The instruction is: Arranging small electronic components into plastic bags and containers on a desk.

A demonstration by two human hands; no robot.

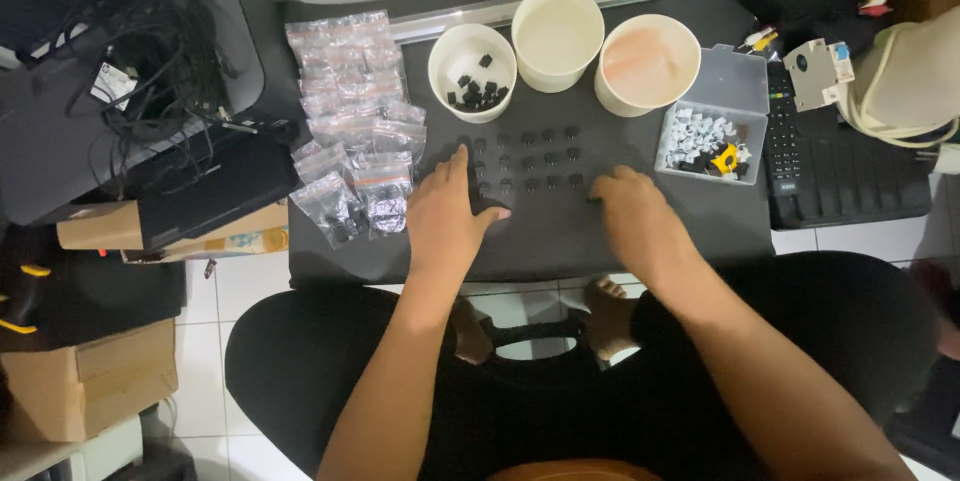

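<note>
Resting both hands [545,216] by small black parts [525,156]; cups [557,36] behind; bags [355,121] left.

A heap of small clear plastic bags [352,91] with pink-red top strips lies at ten o'clock on the dark tabletop [560,241]; the lowest ones hold black bits. At three o'clock sits a clear lidded plastic box [715,116]. Brown cardboard boxes [95,381] stand at eight o'clock on the floor.
</note>
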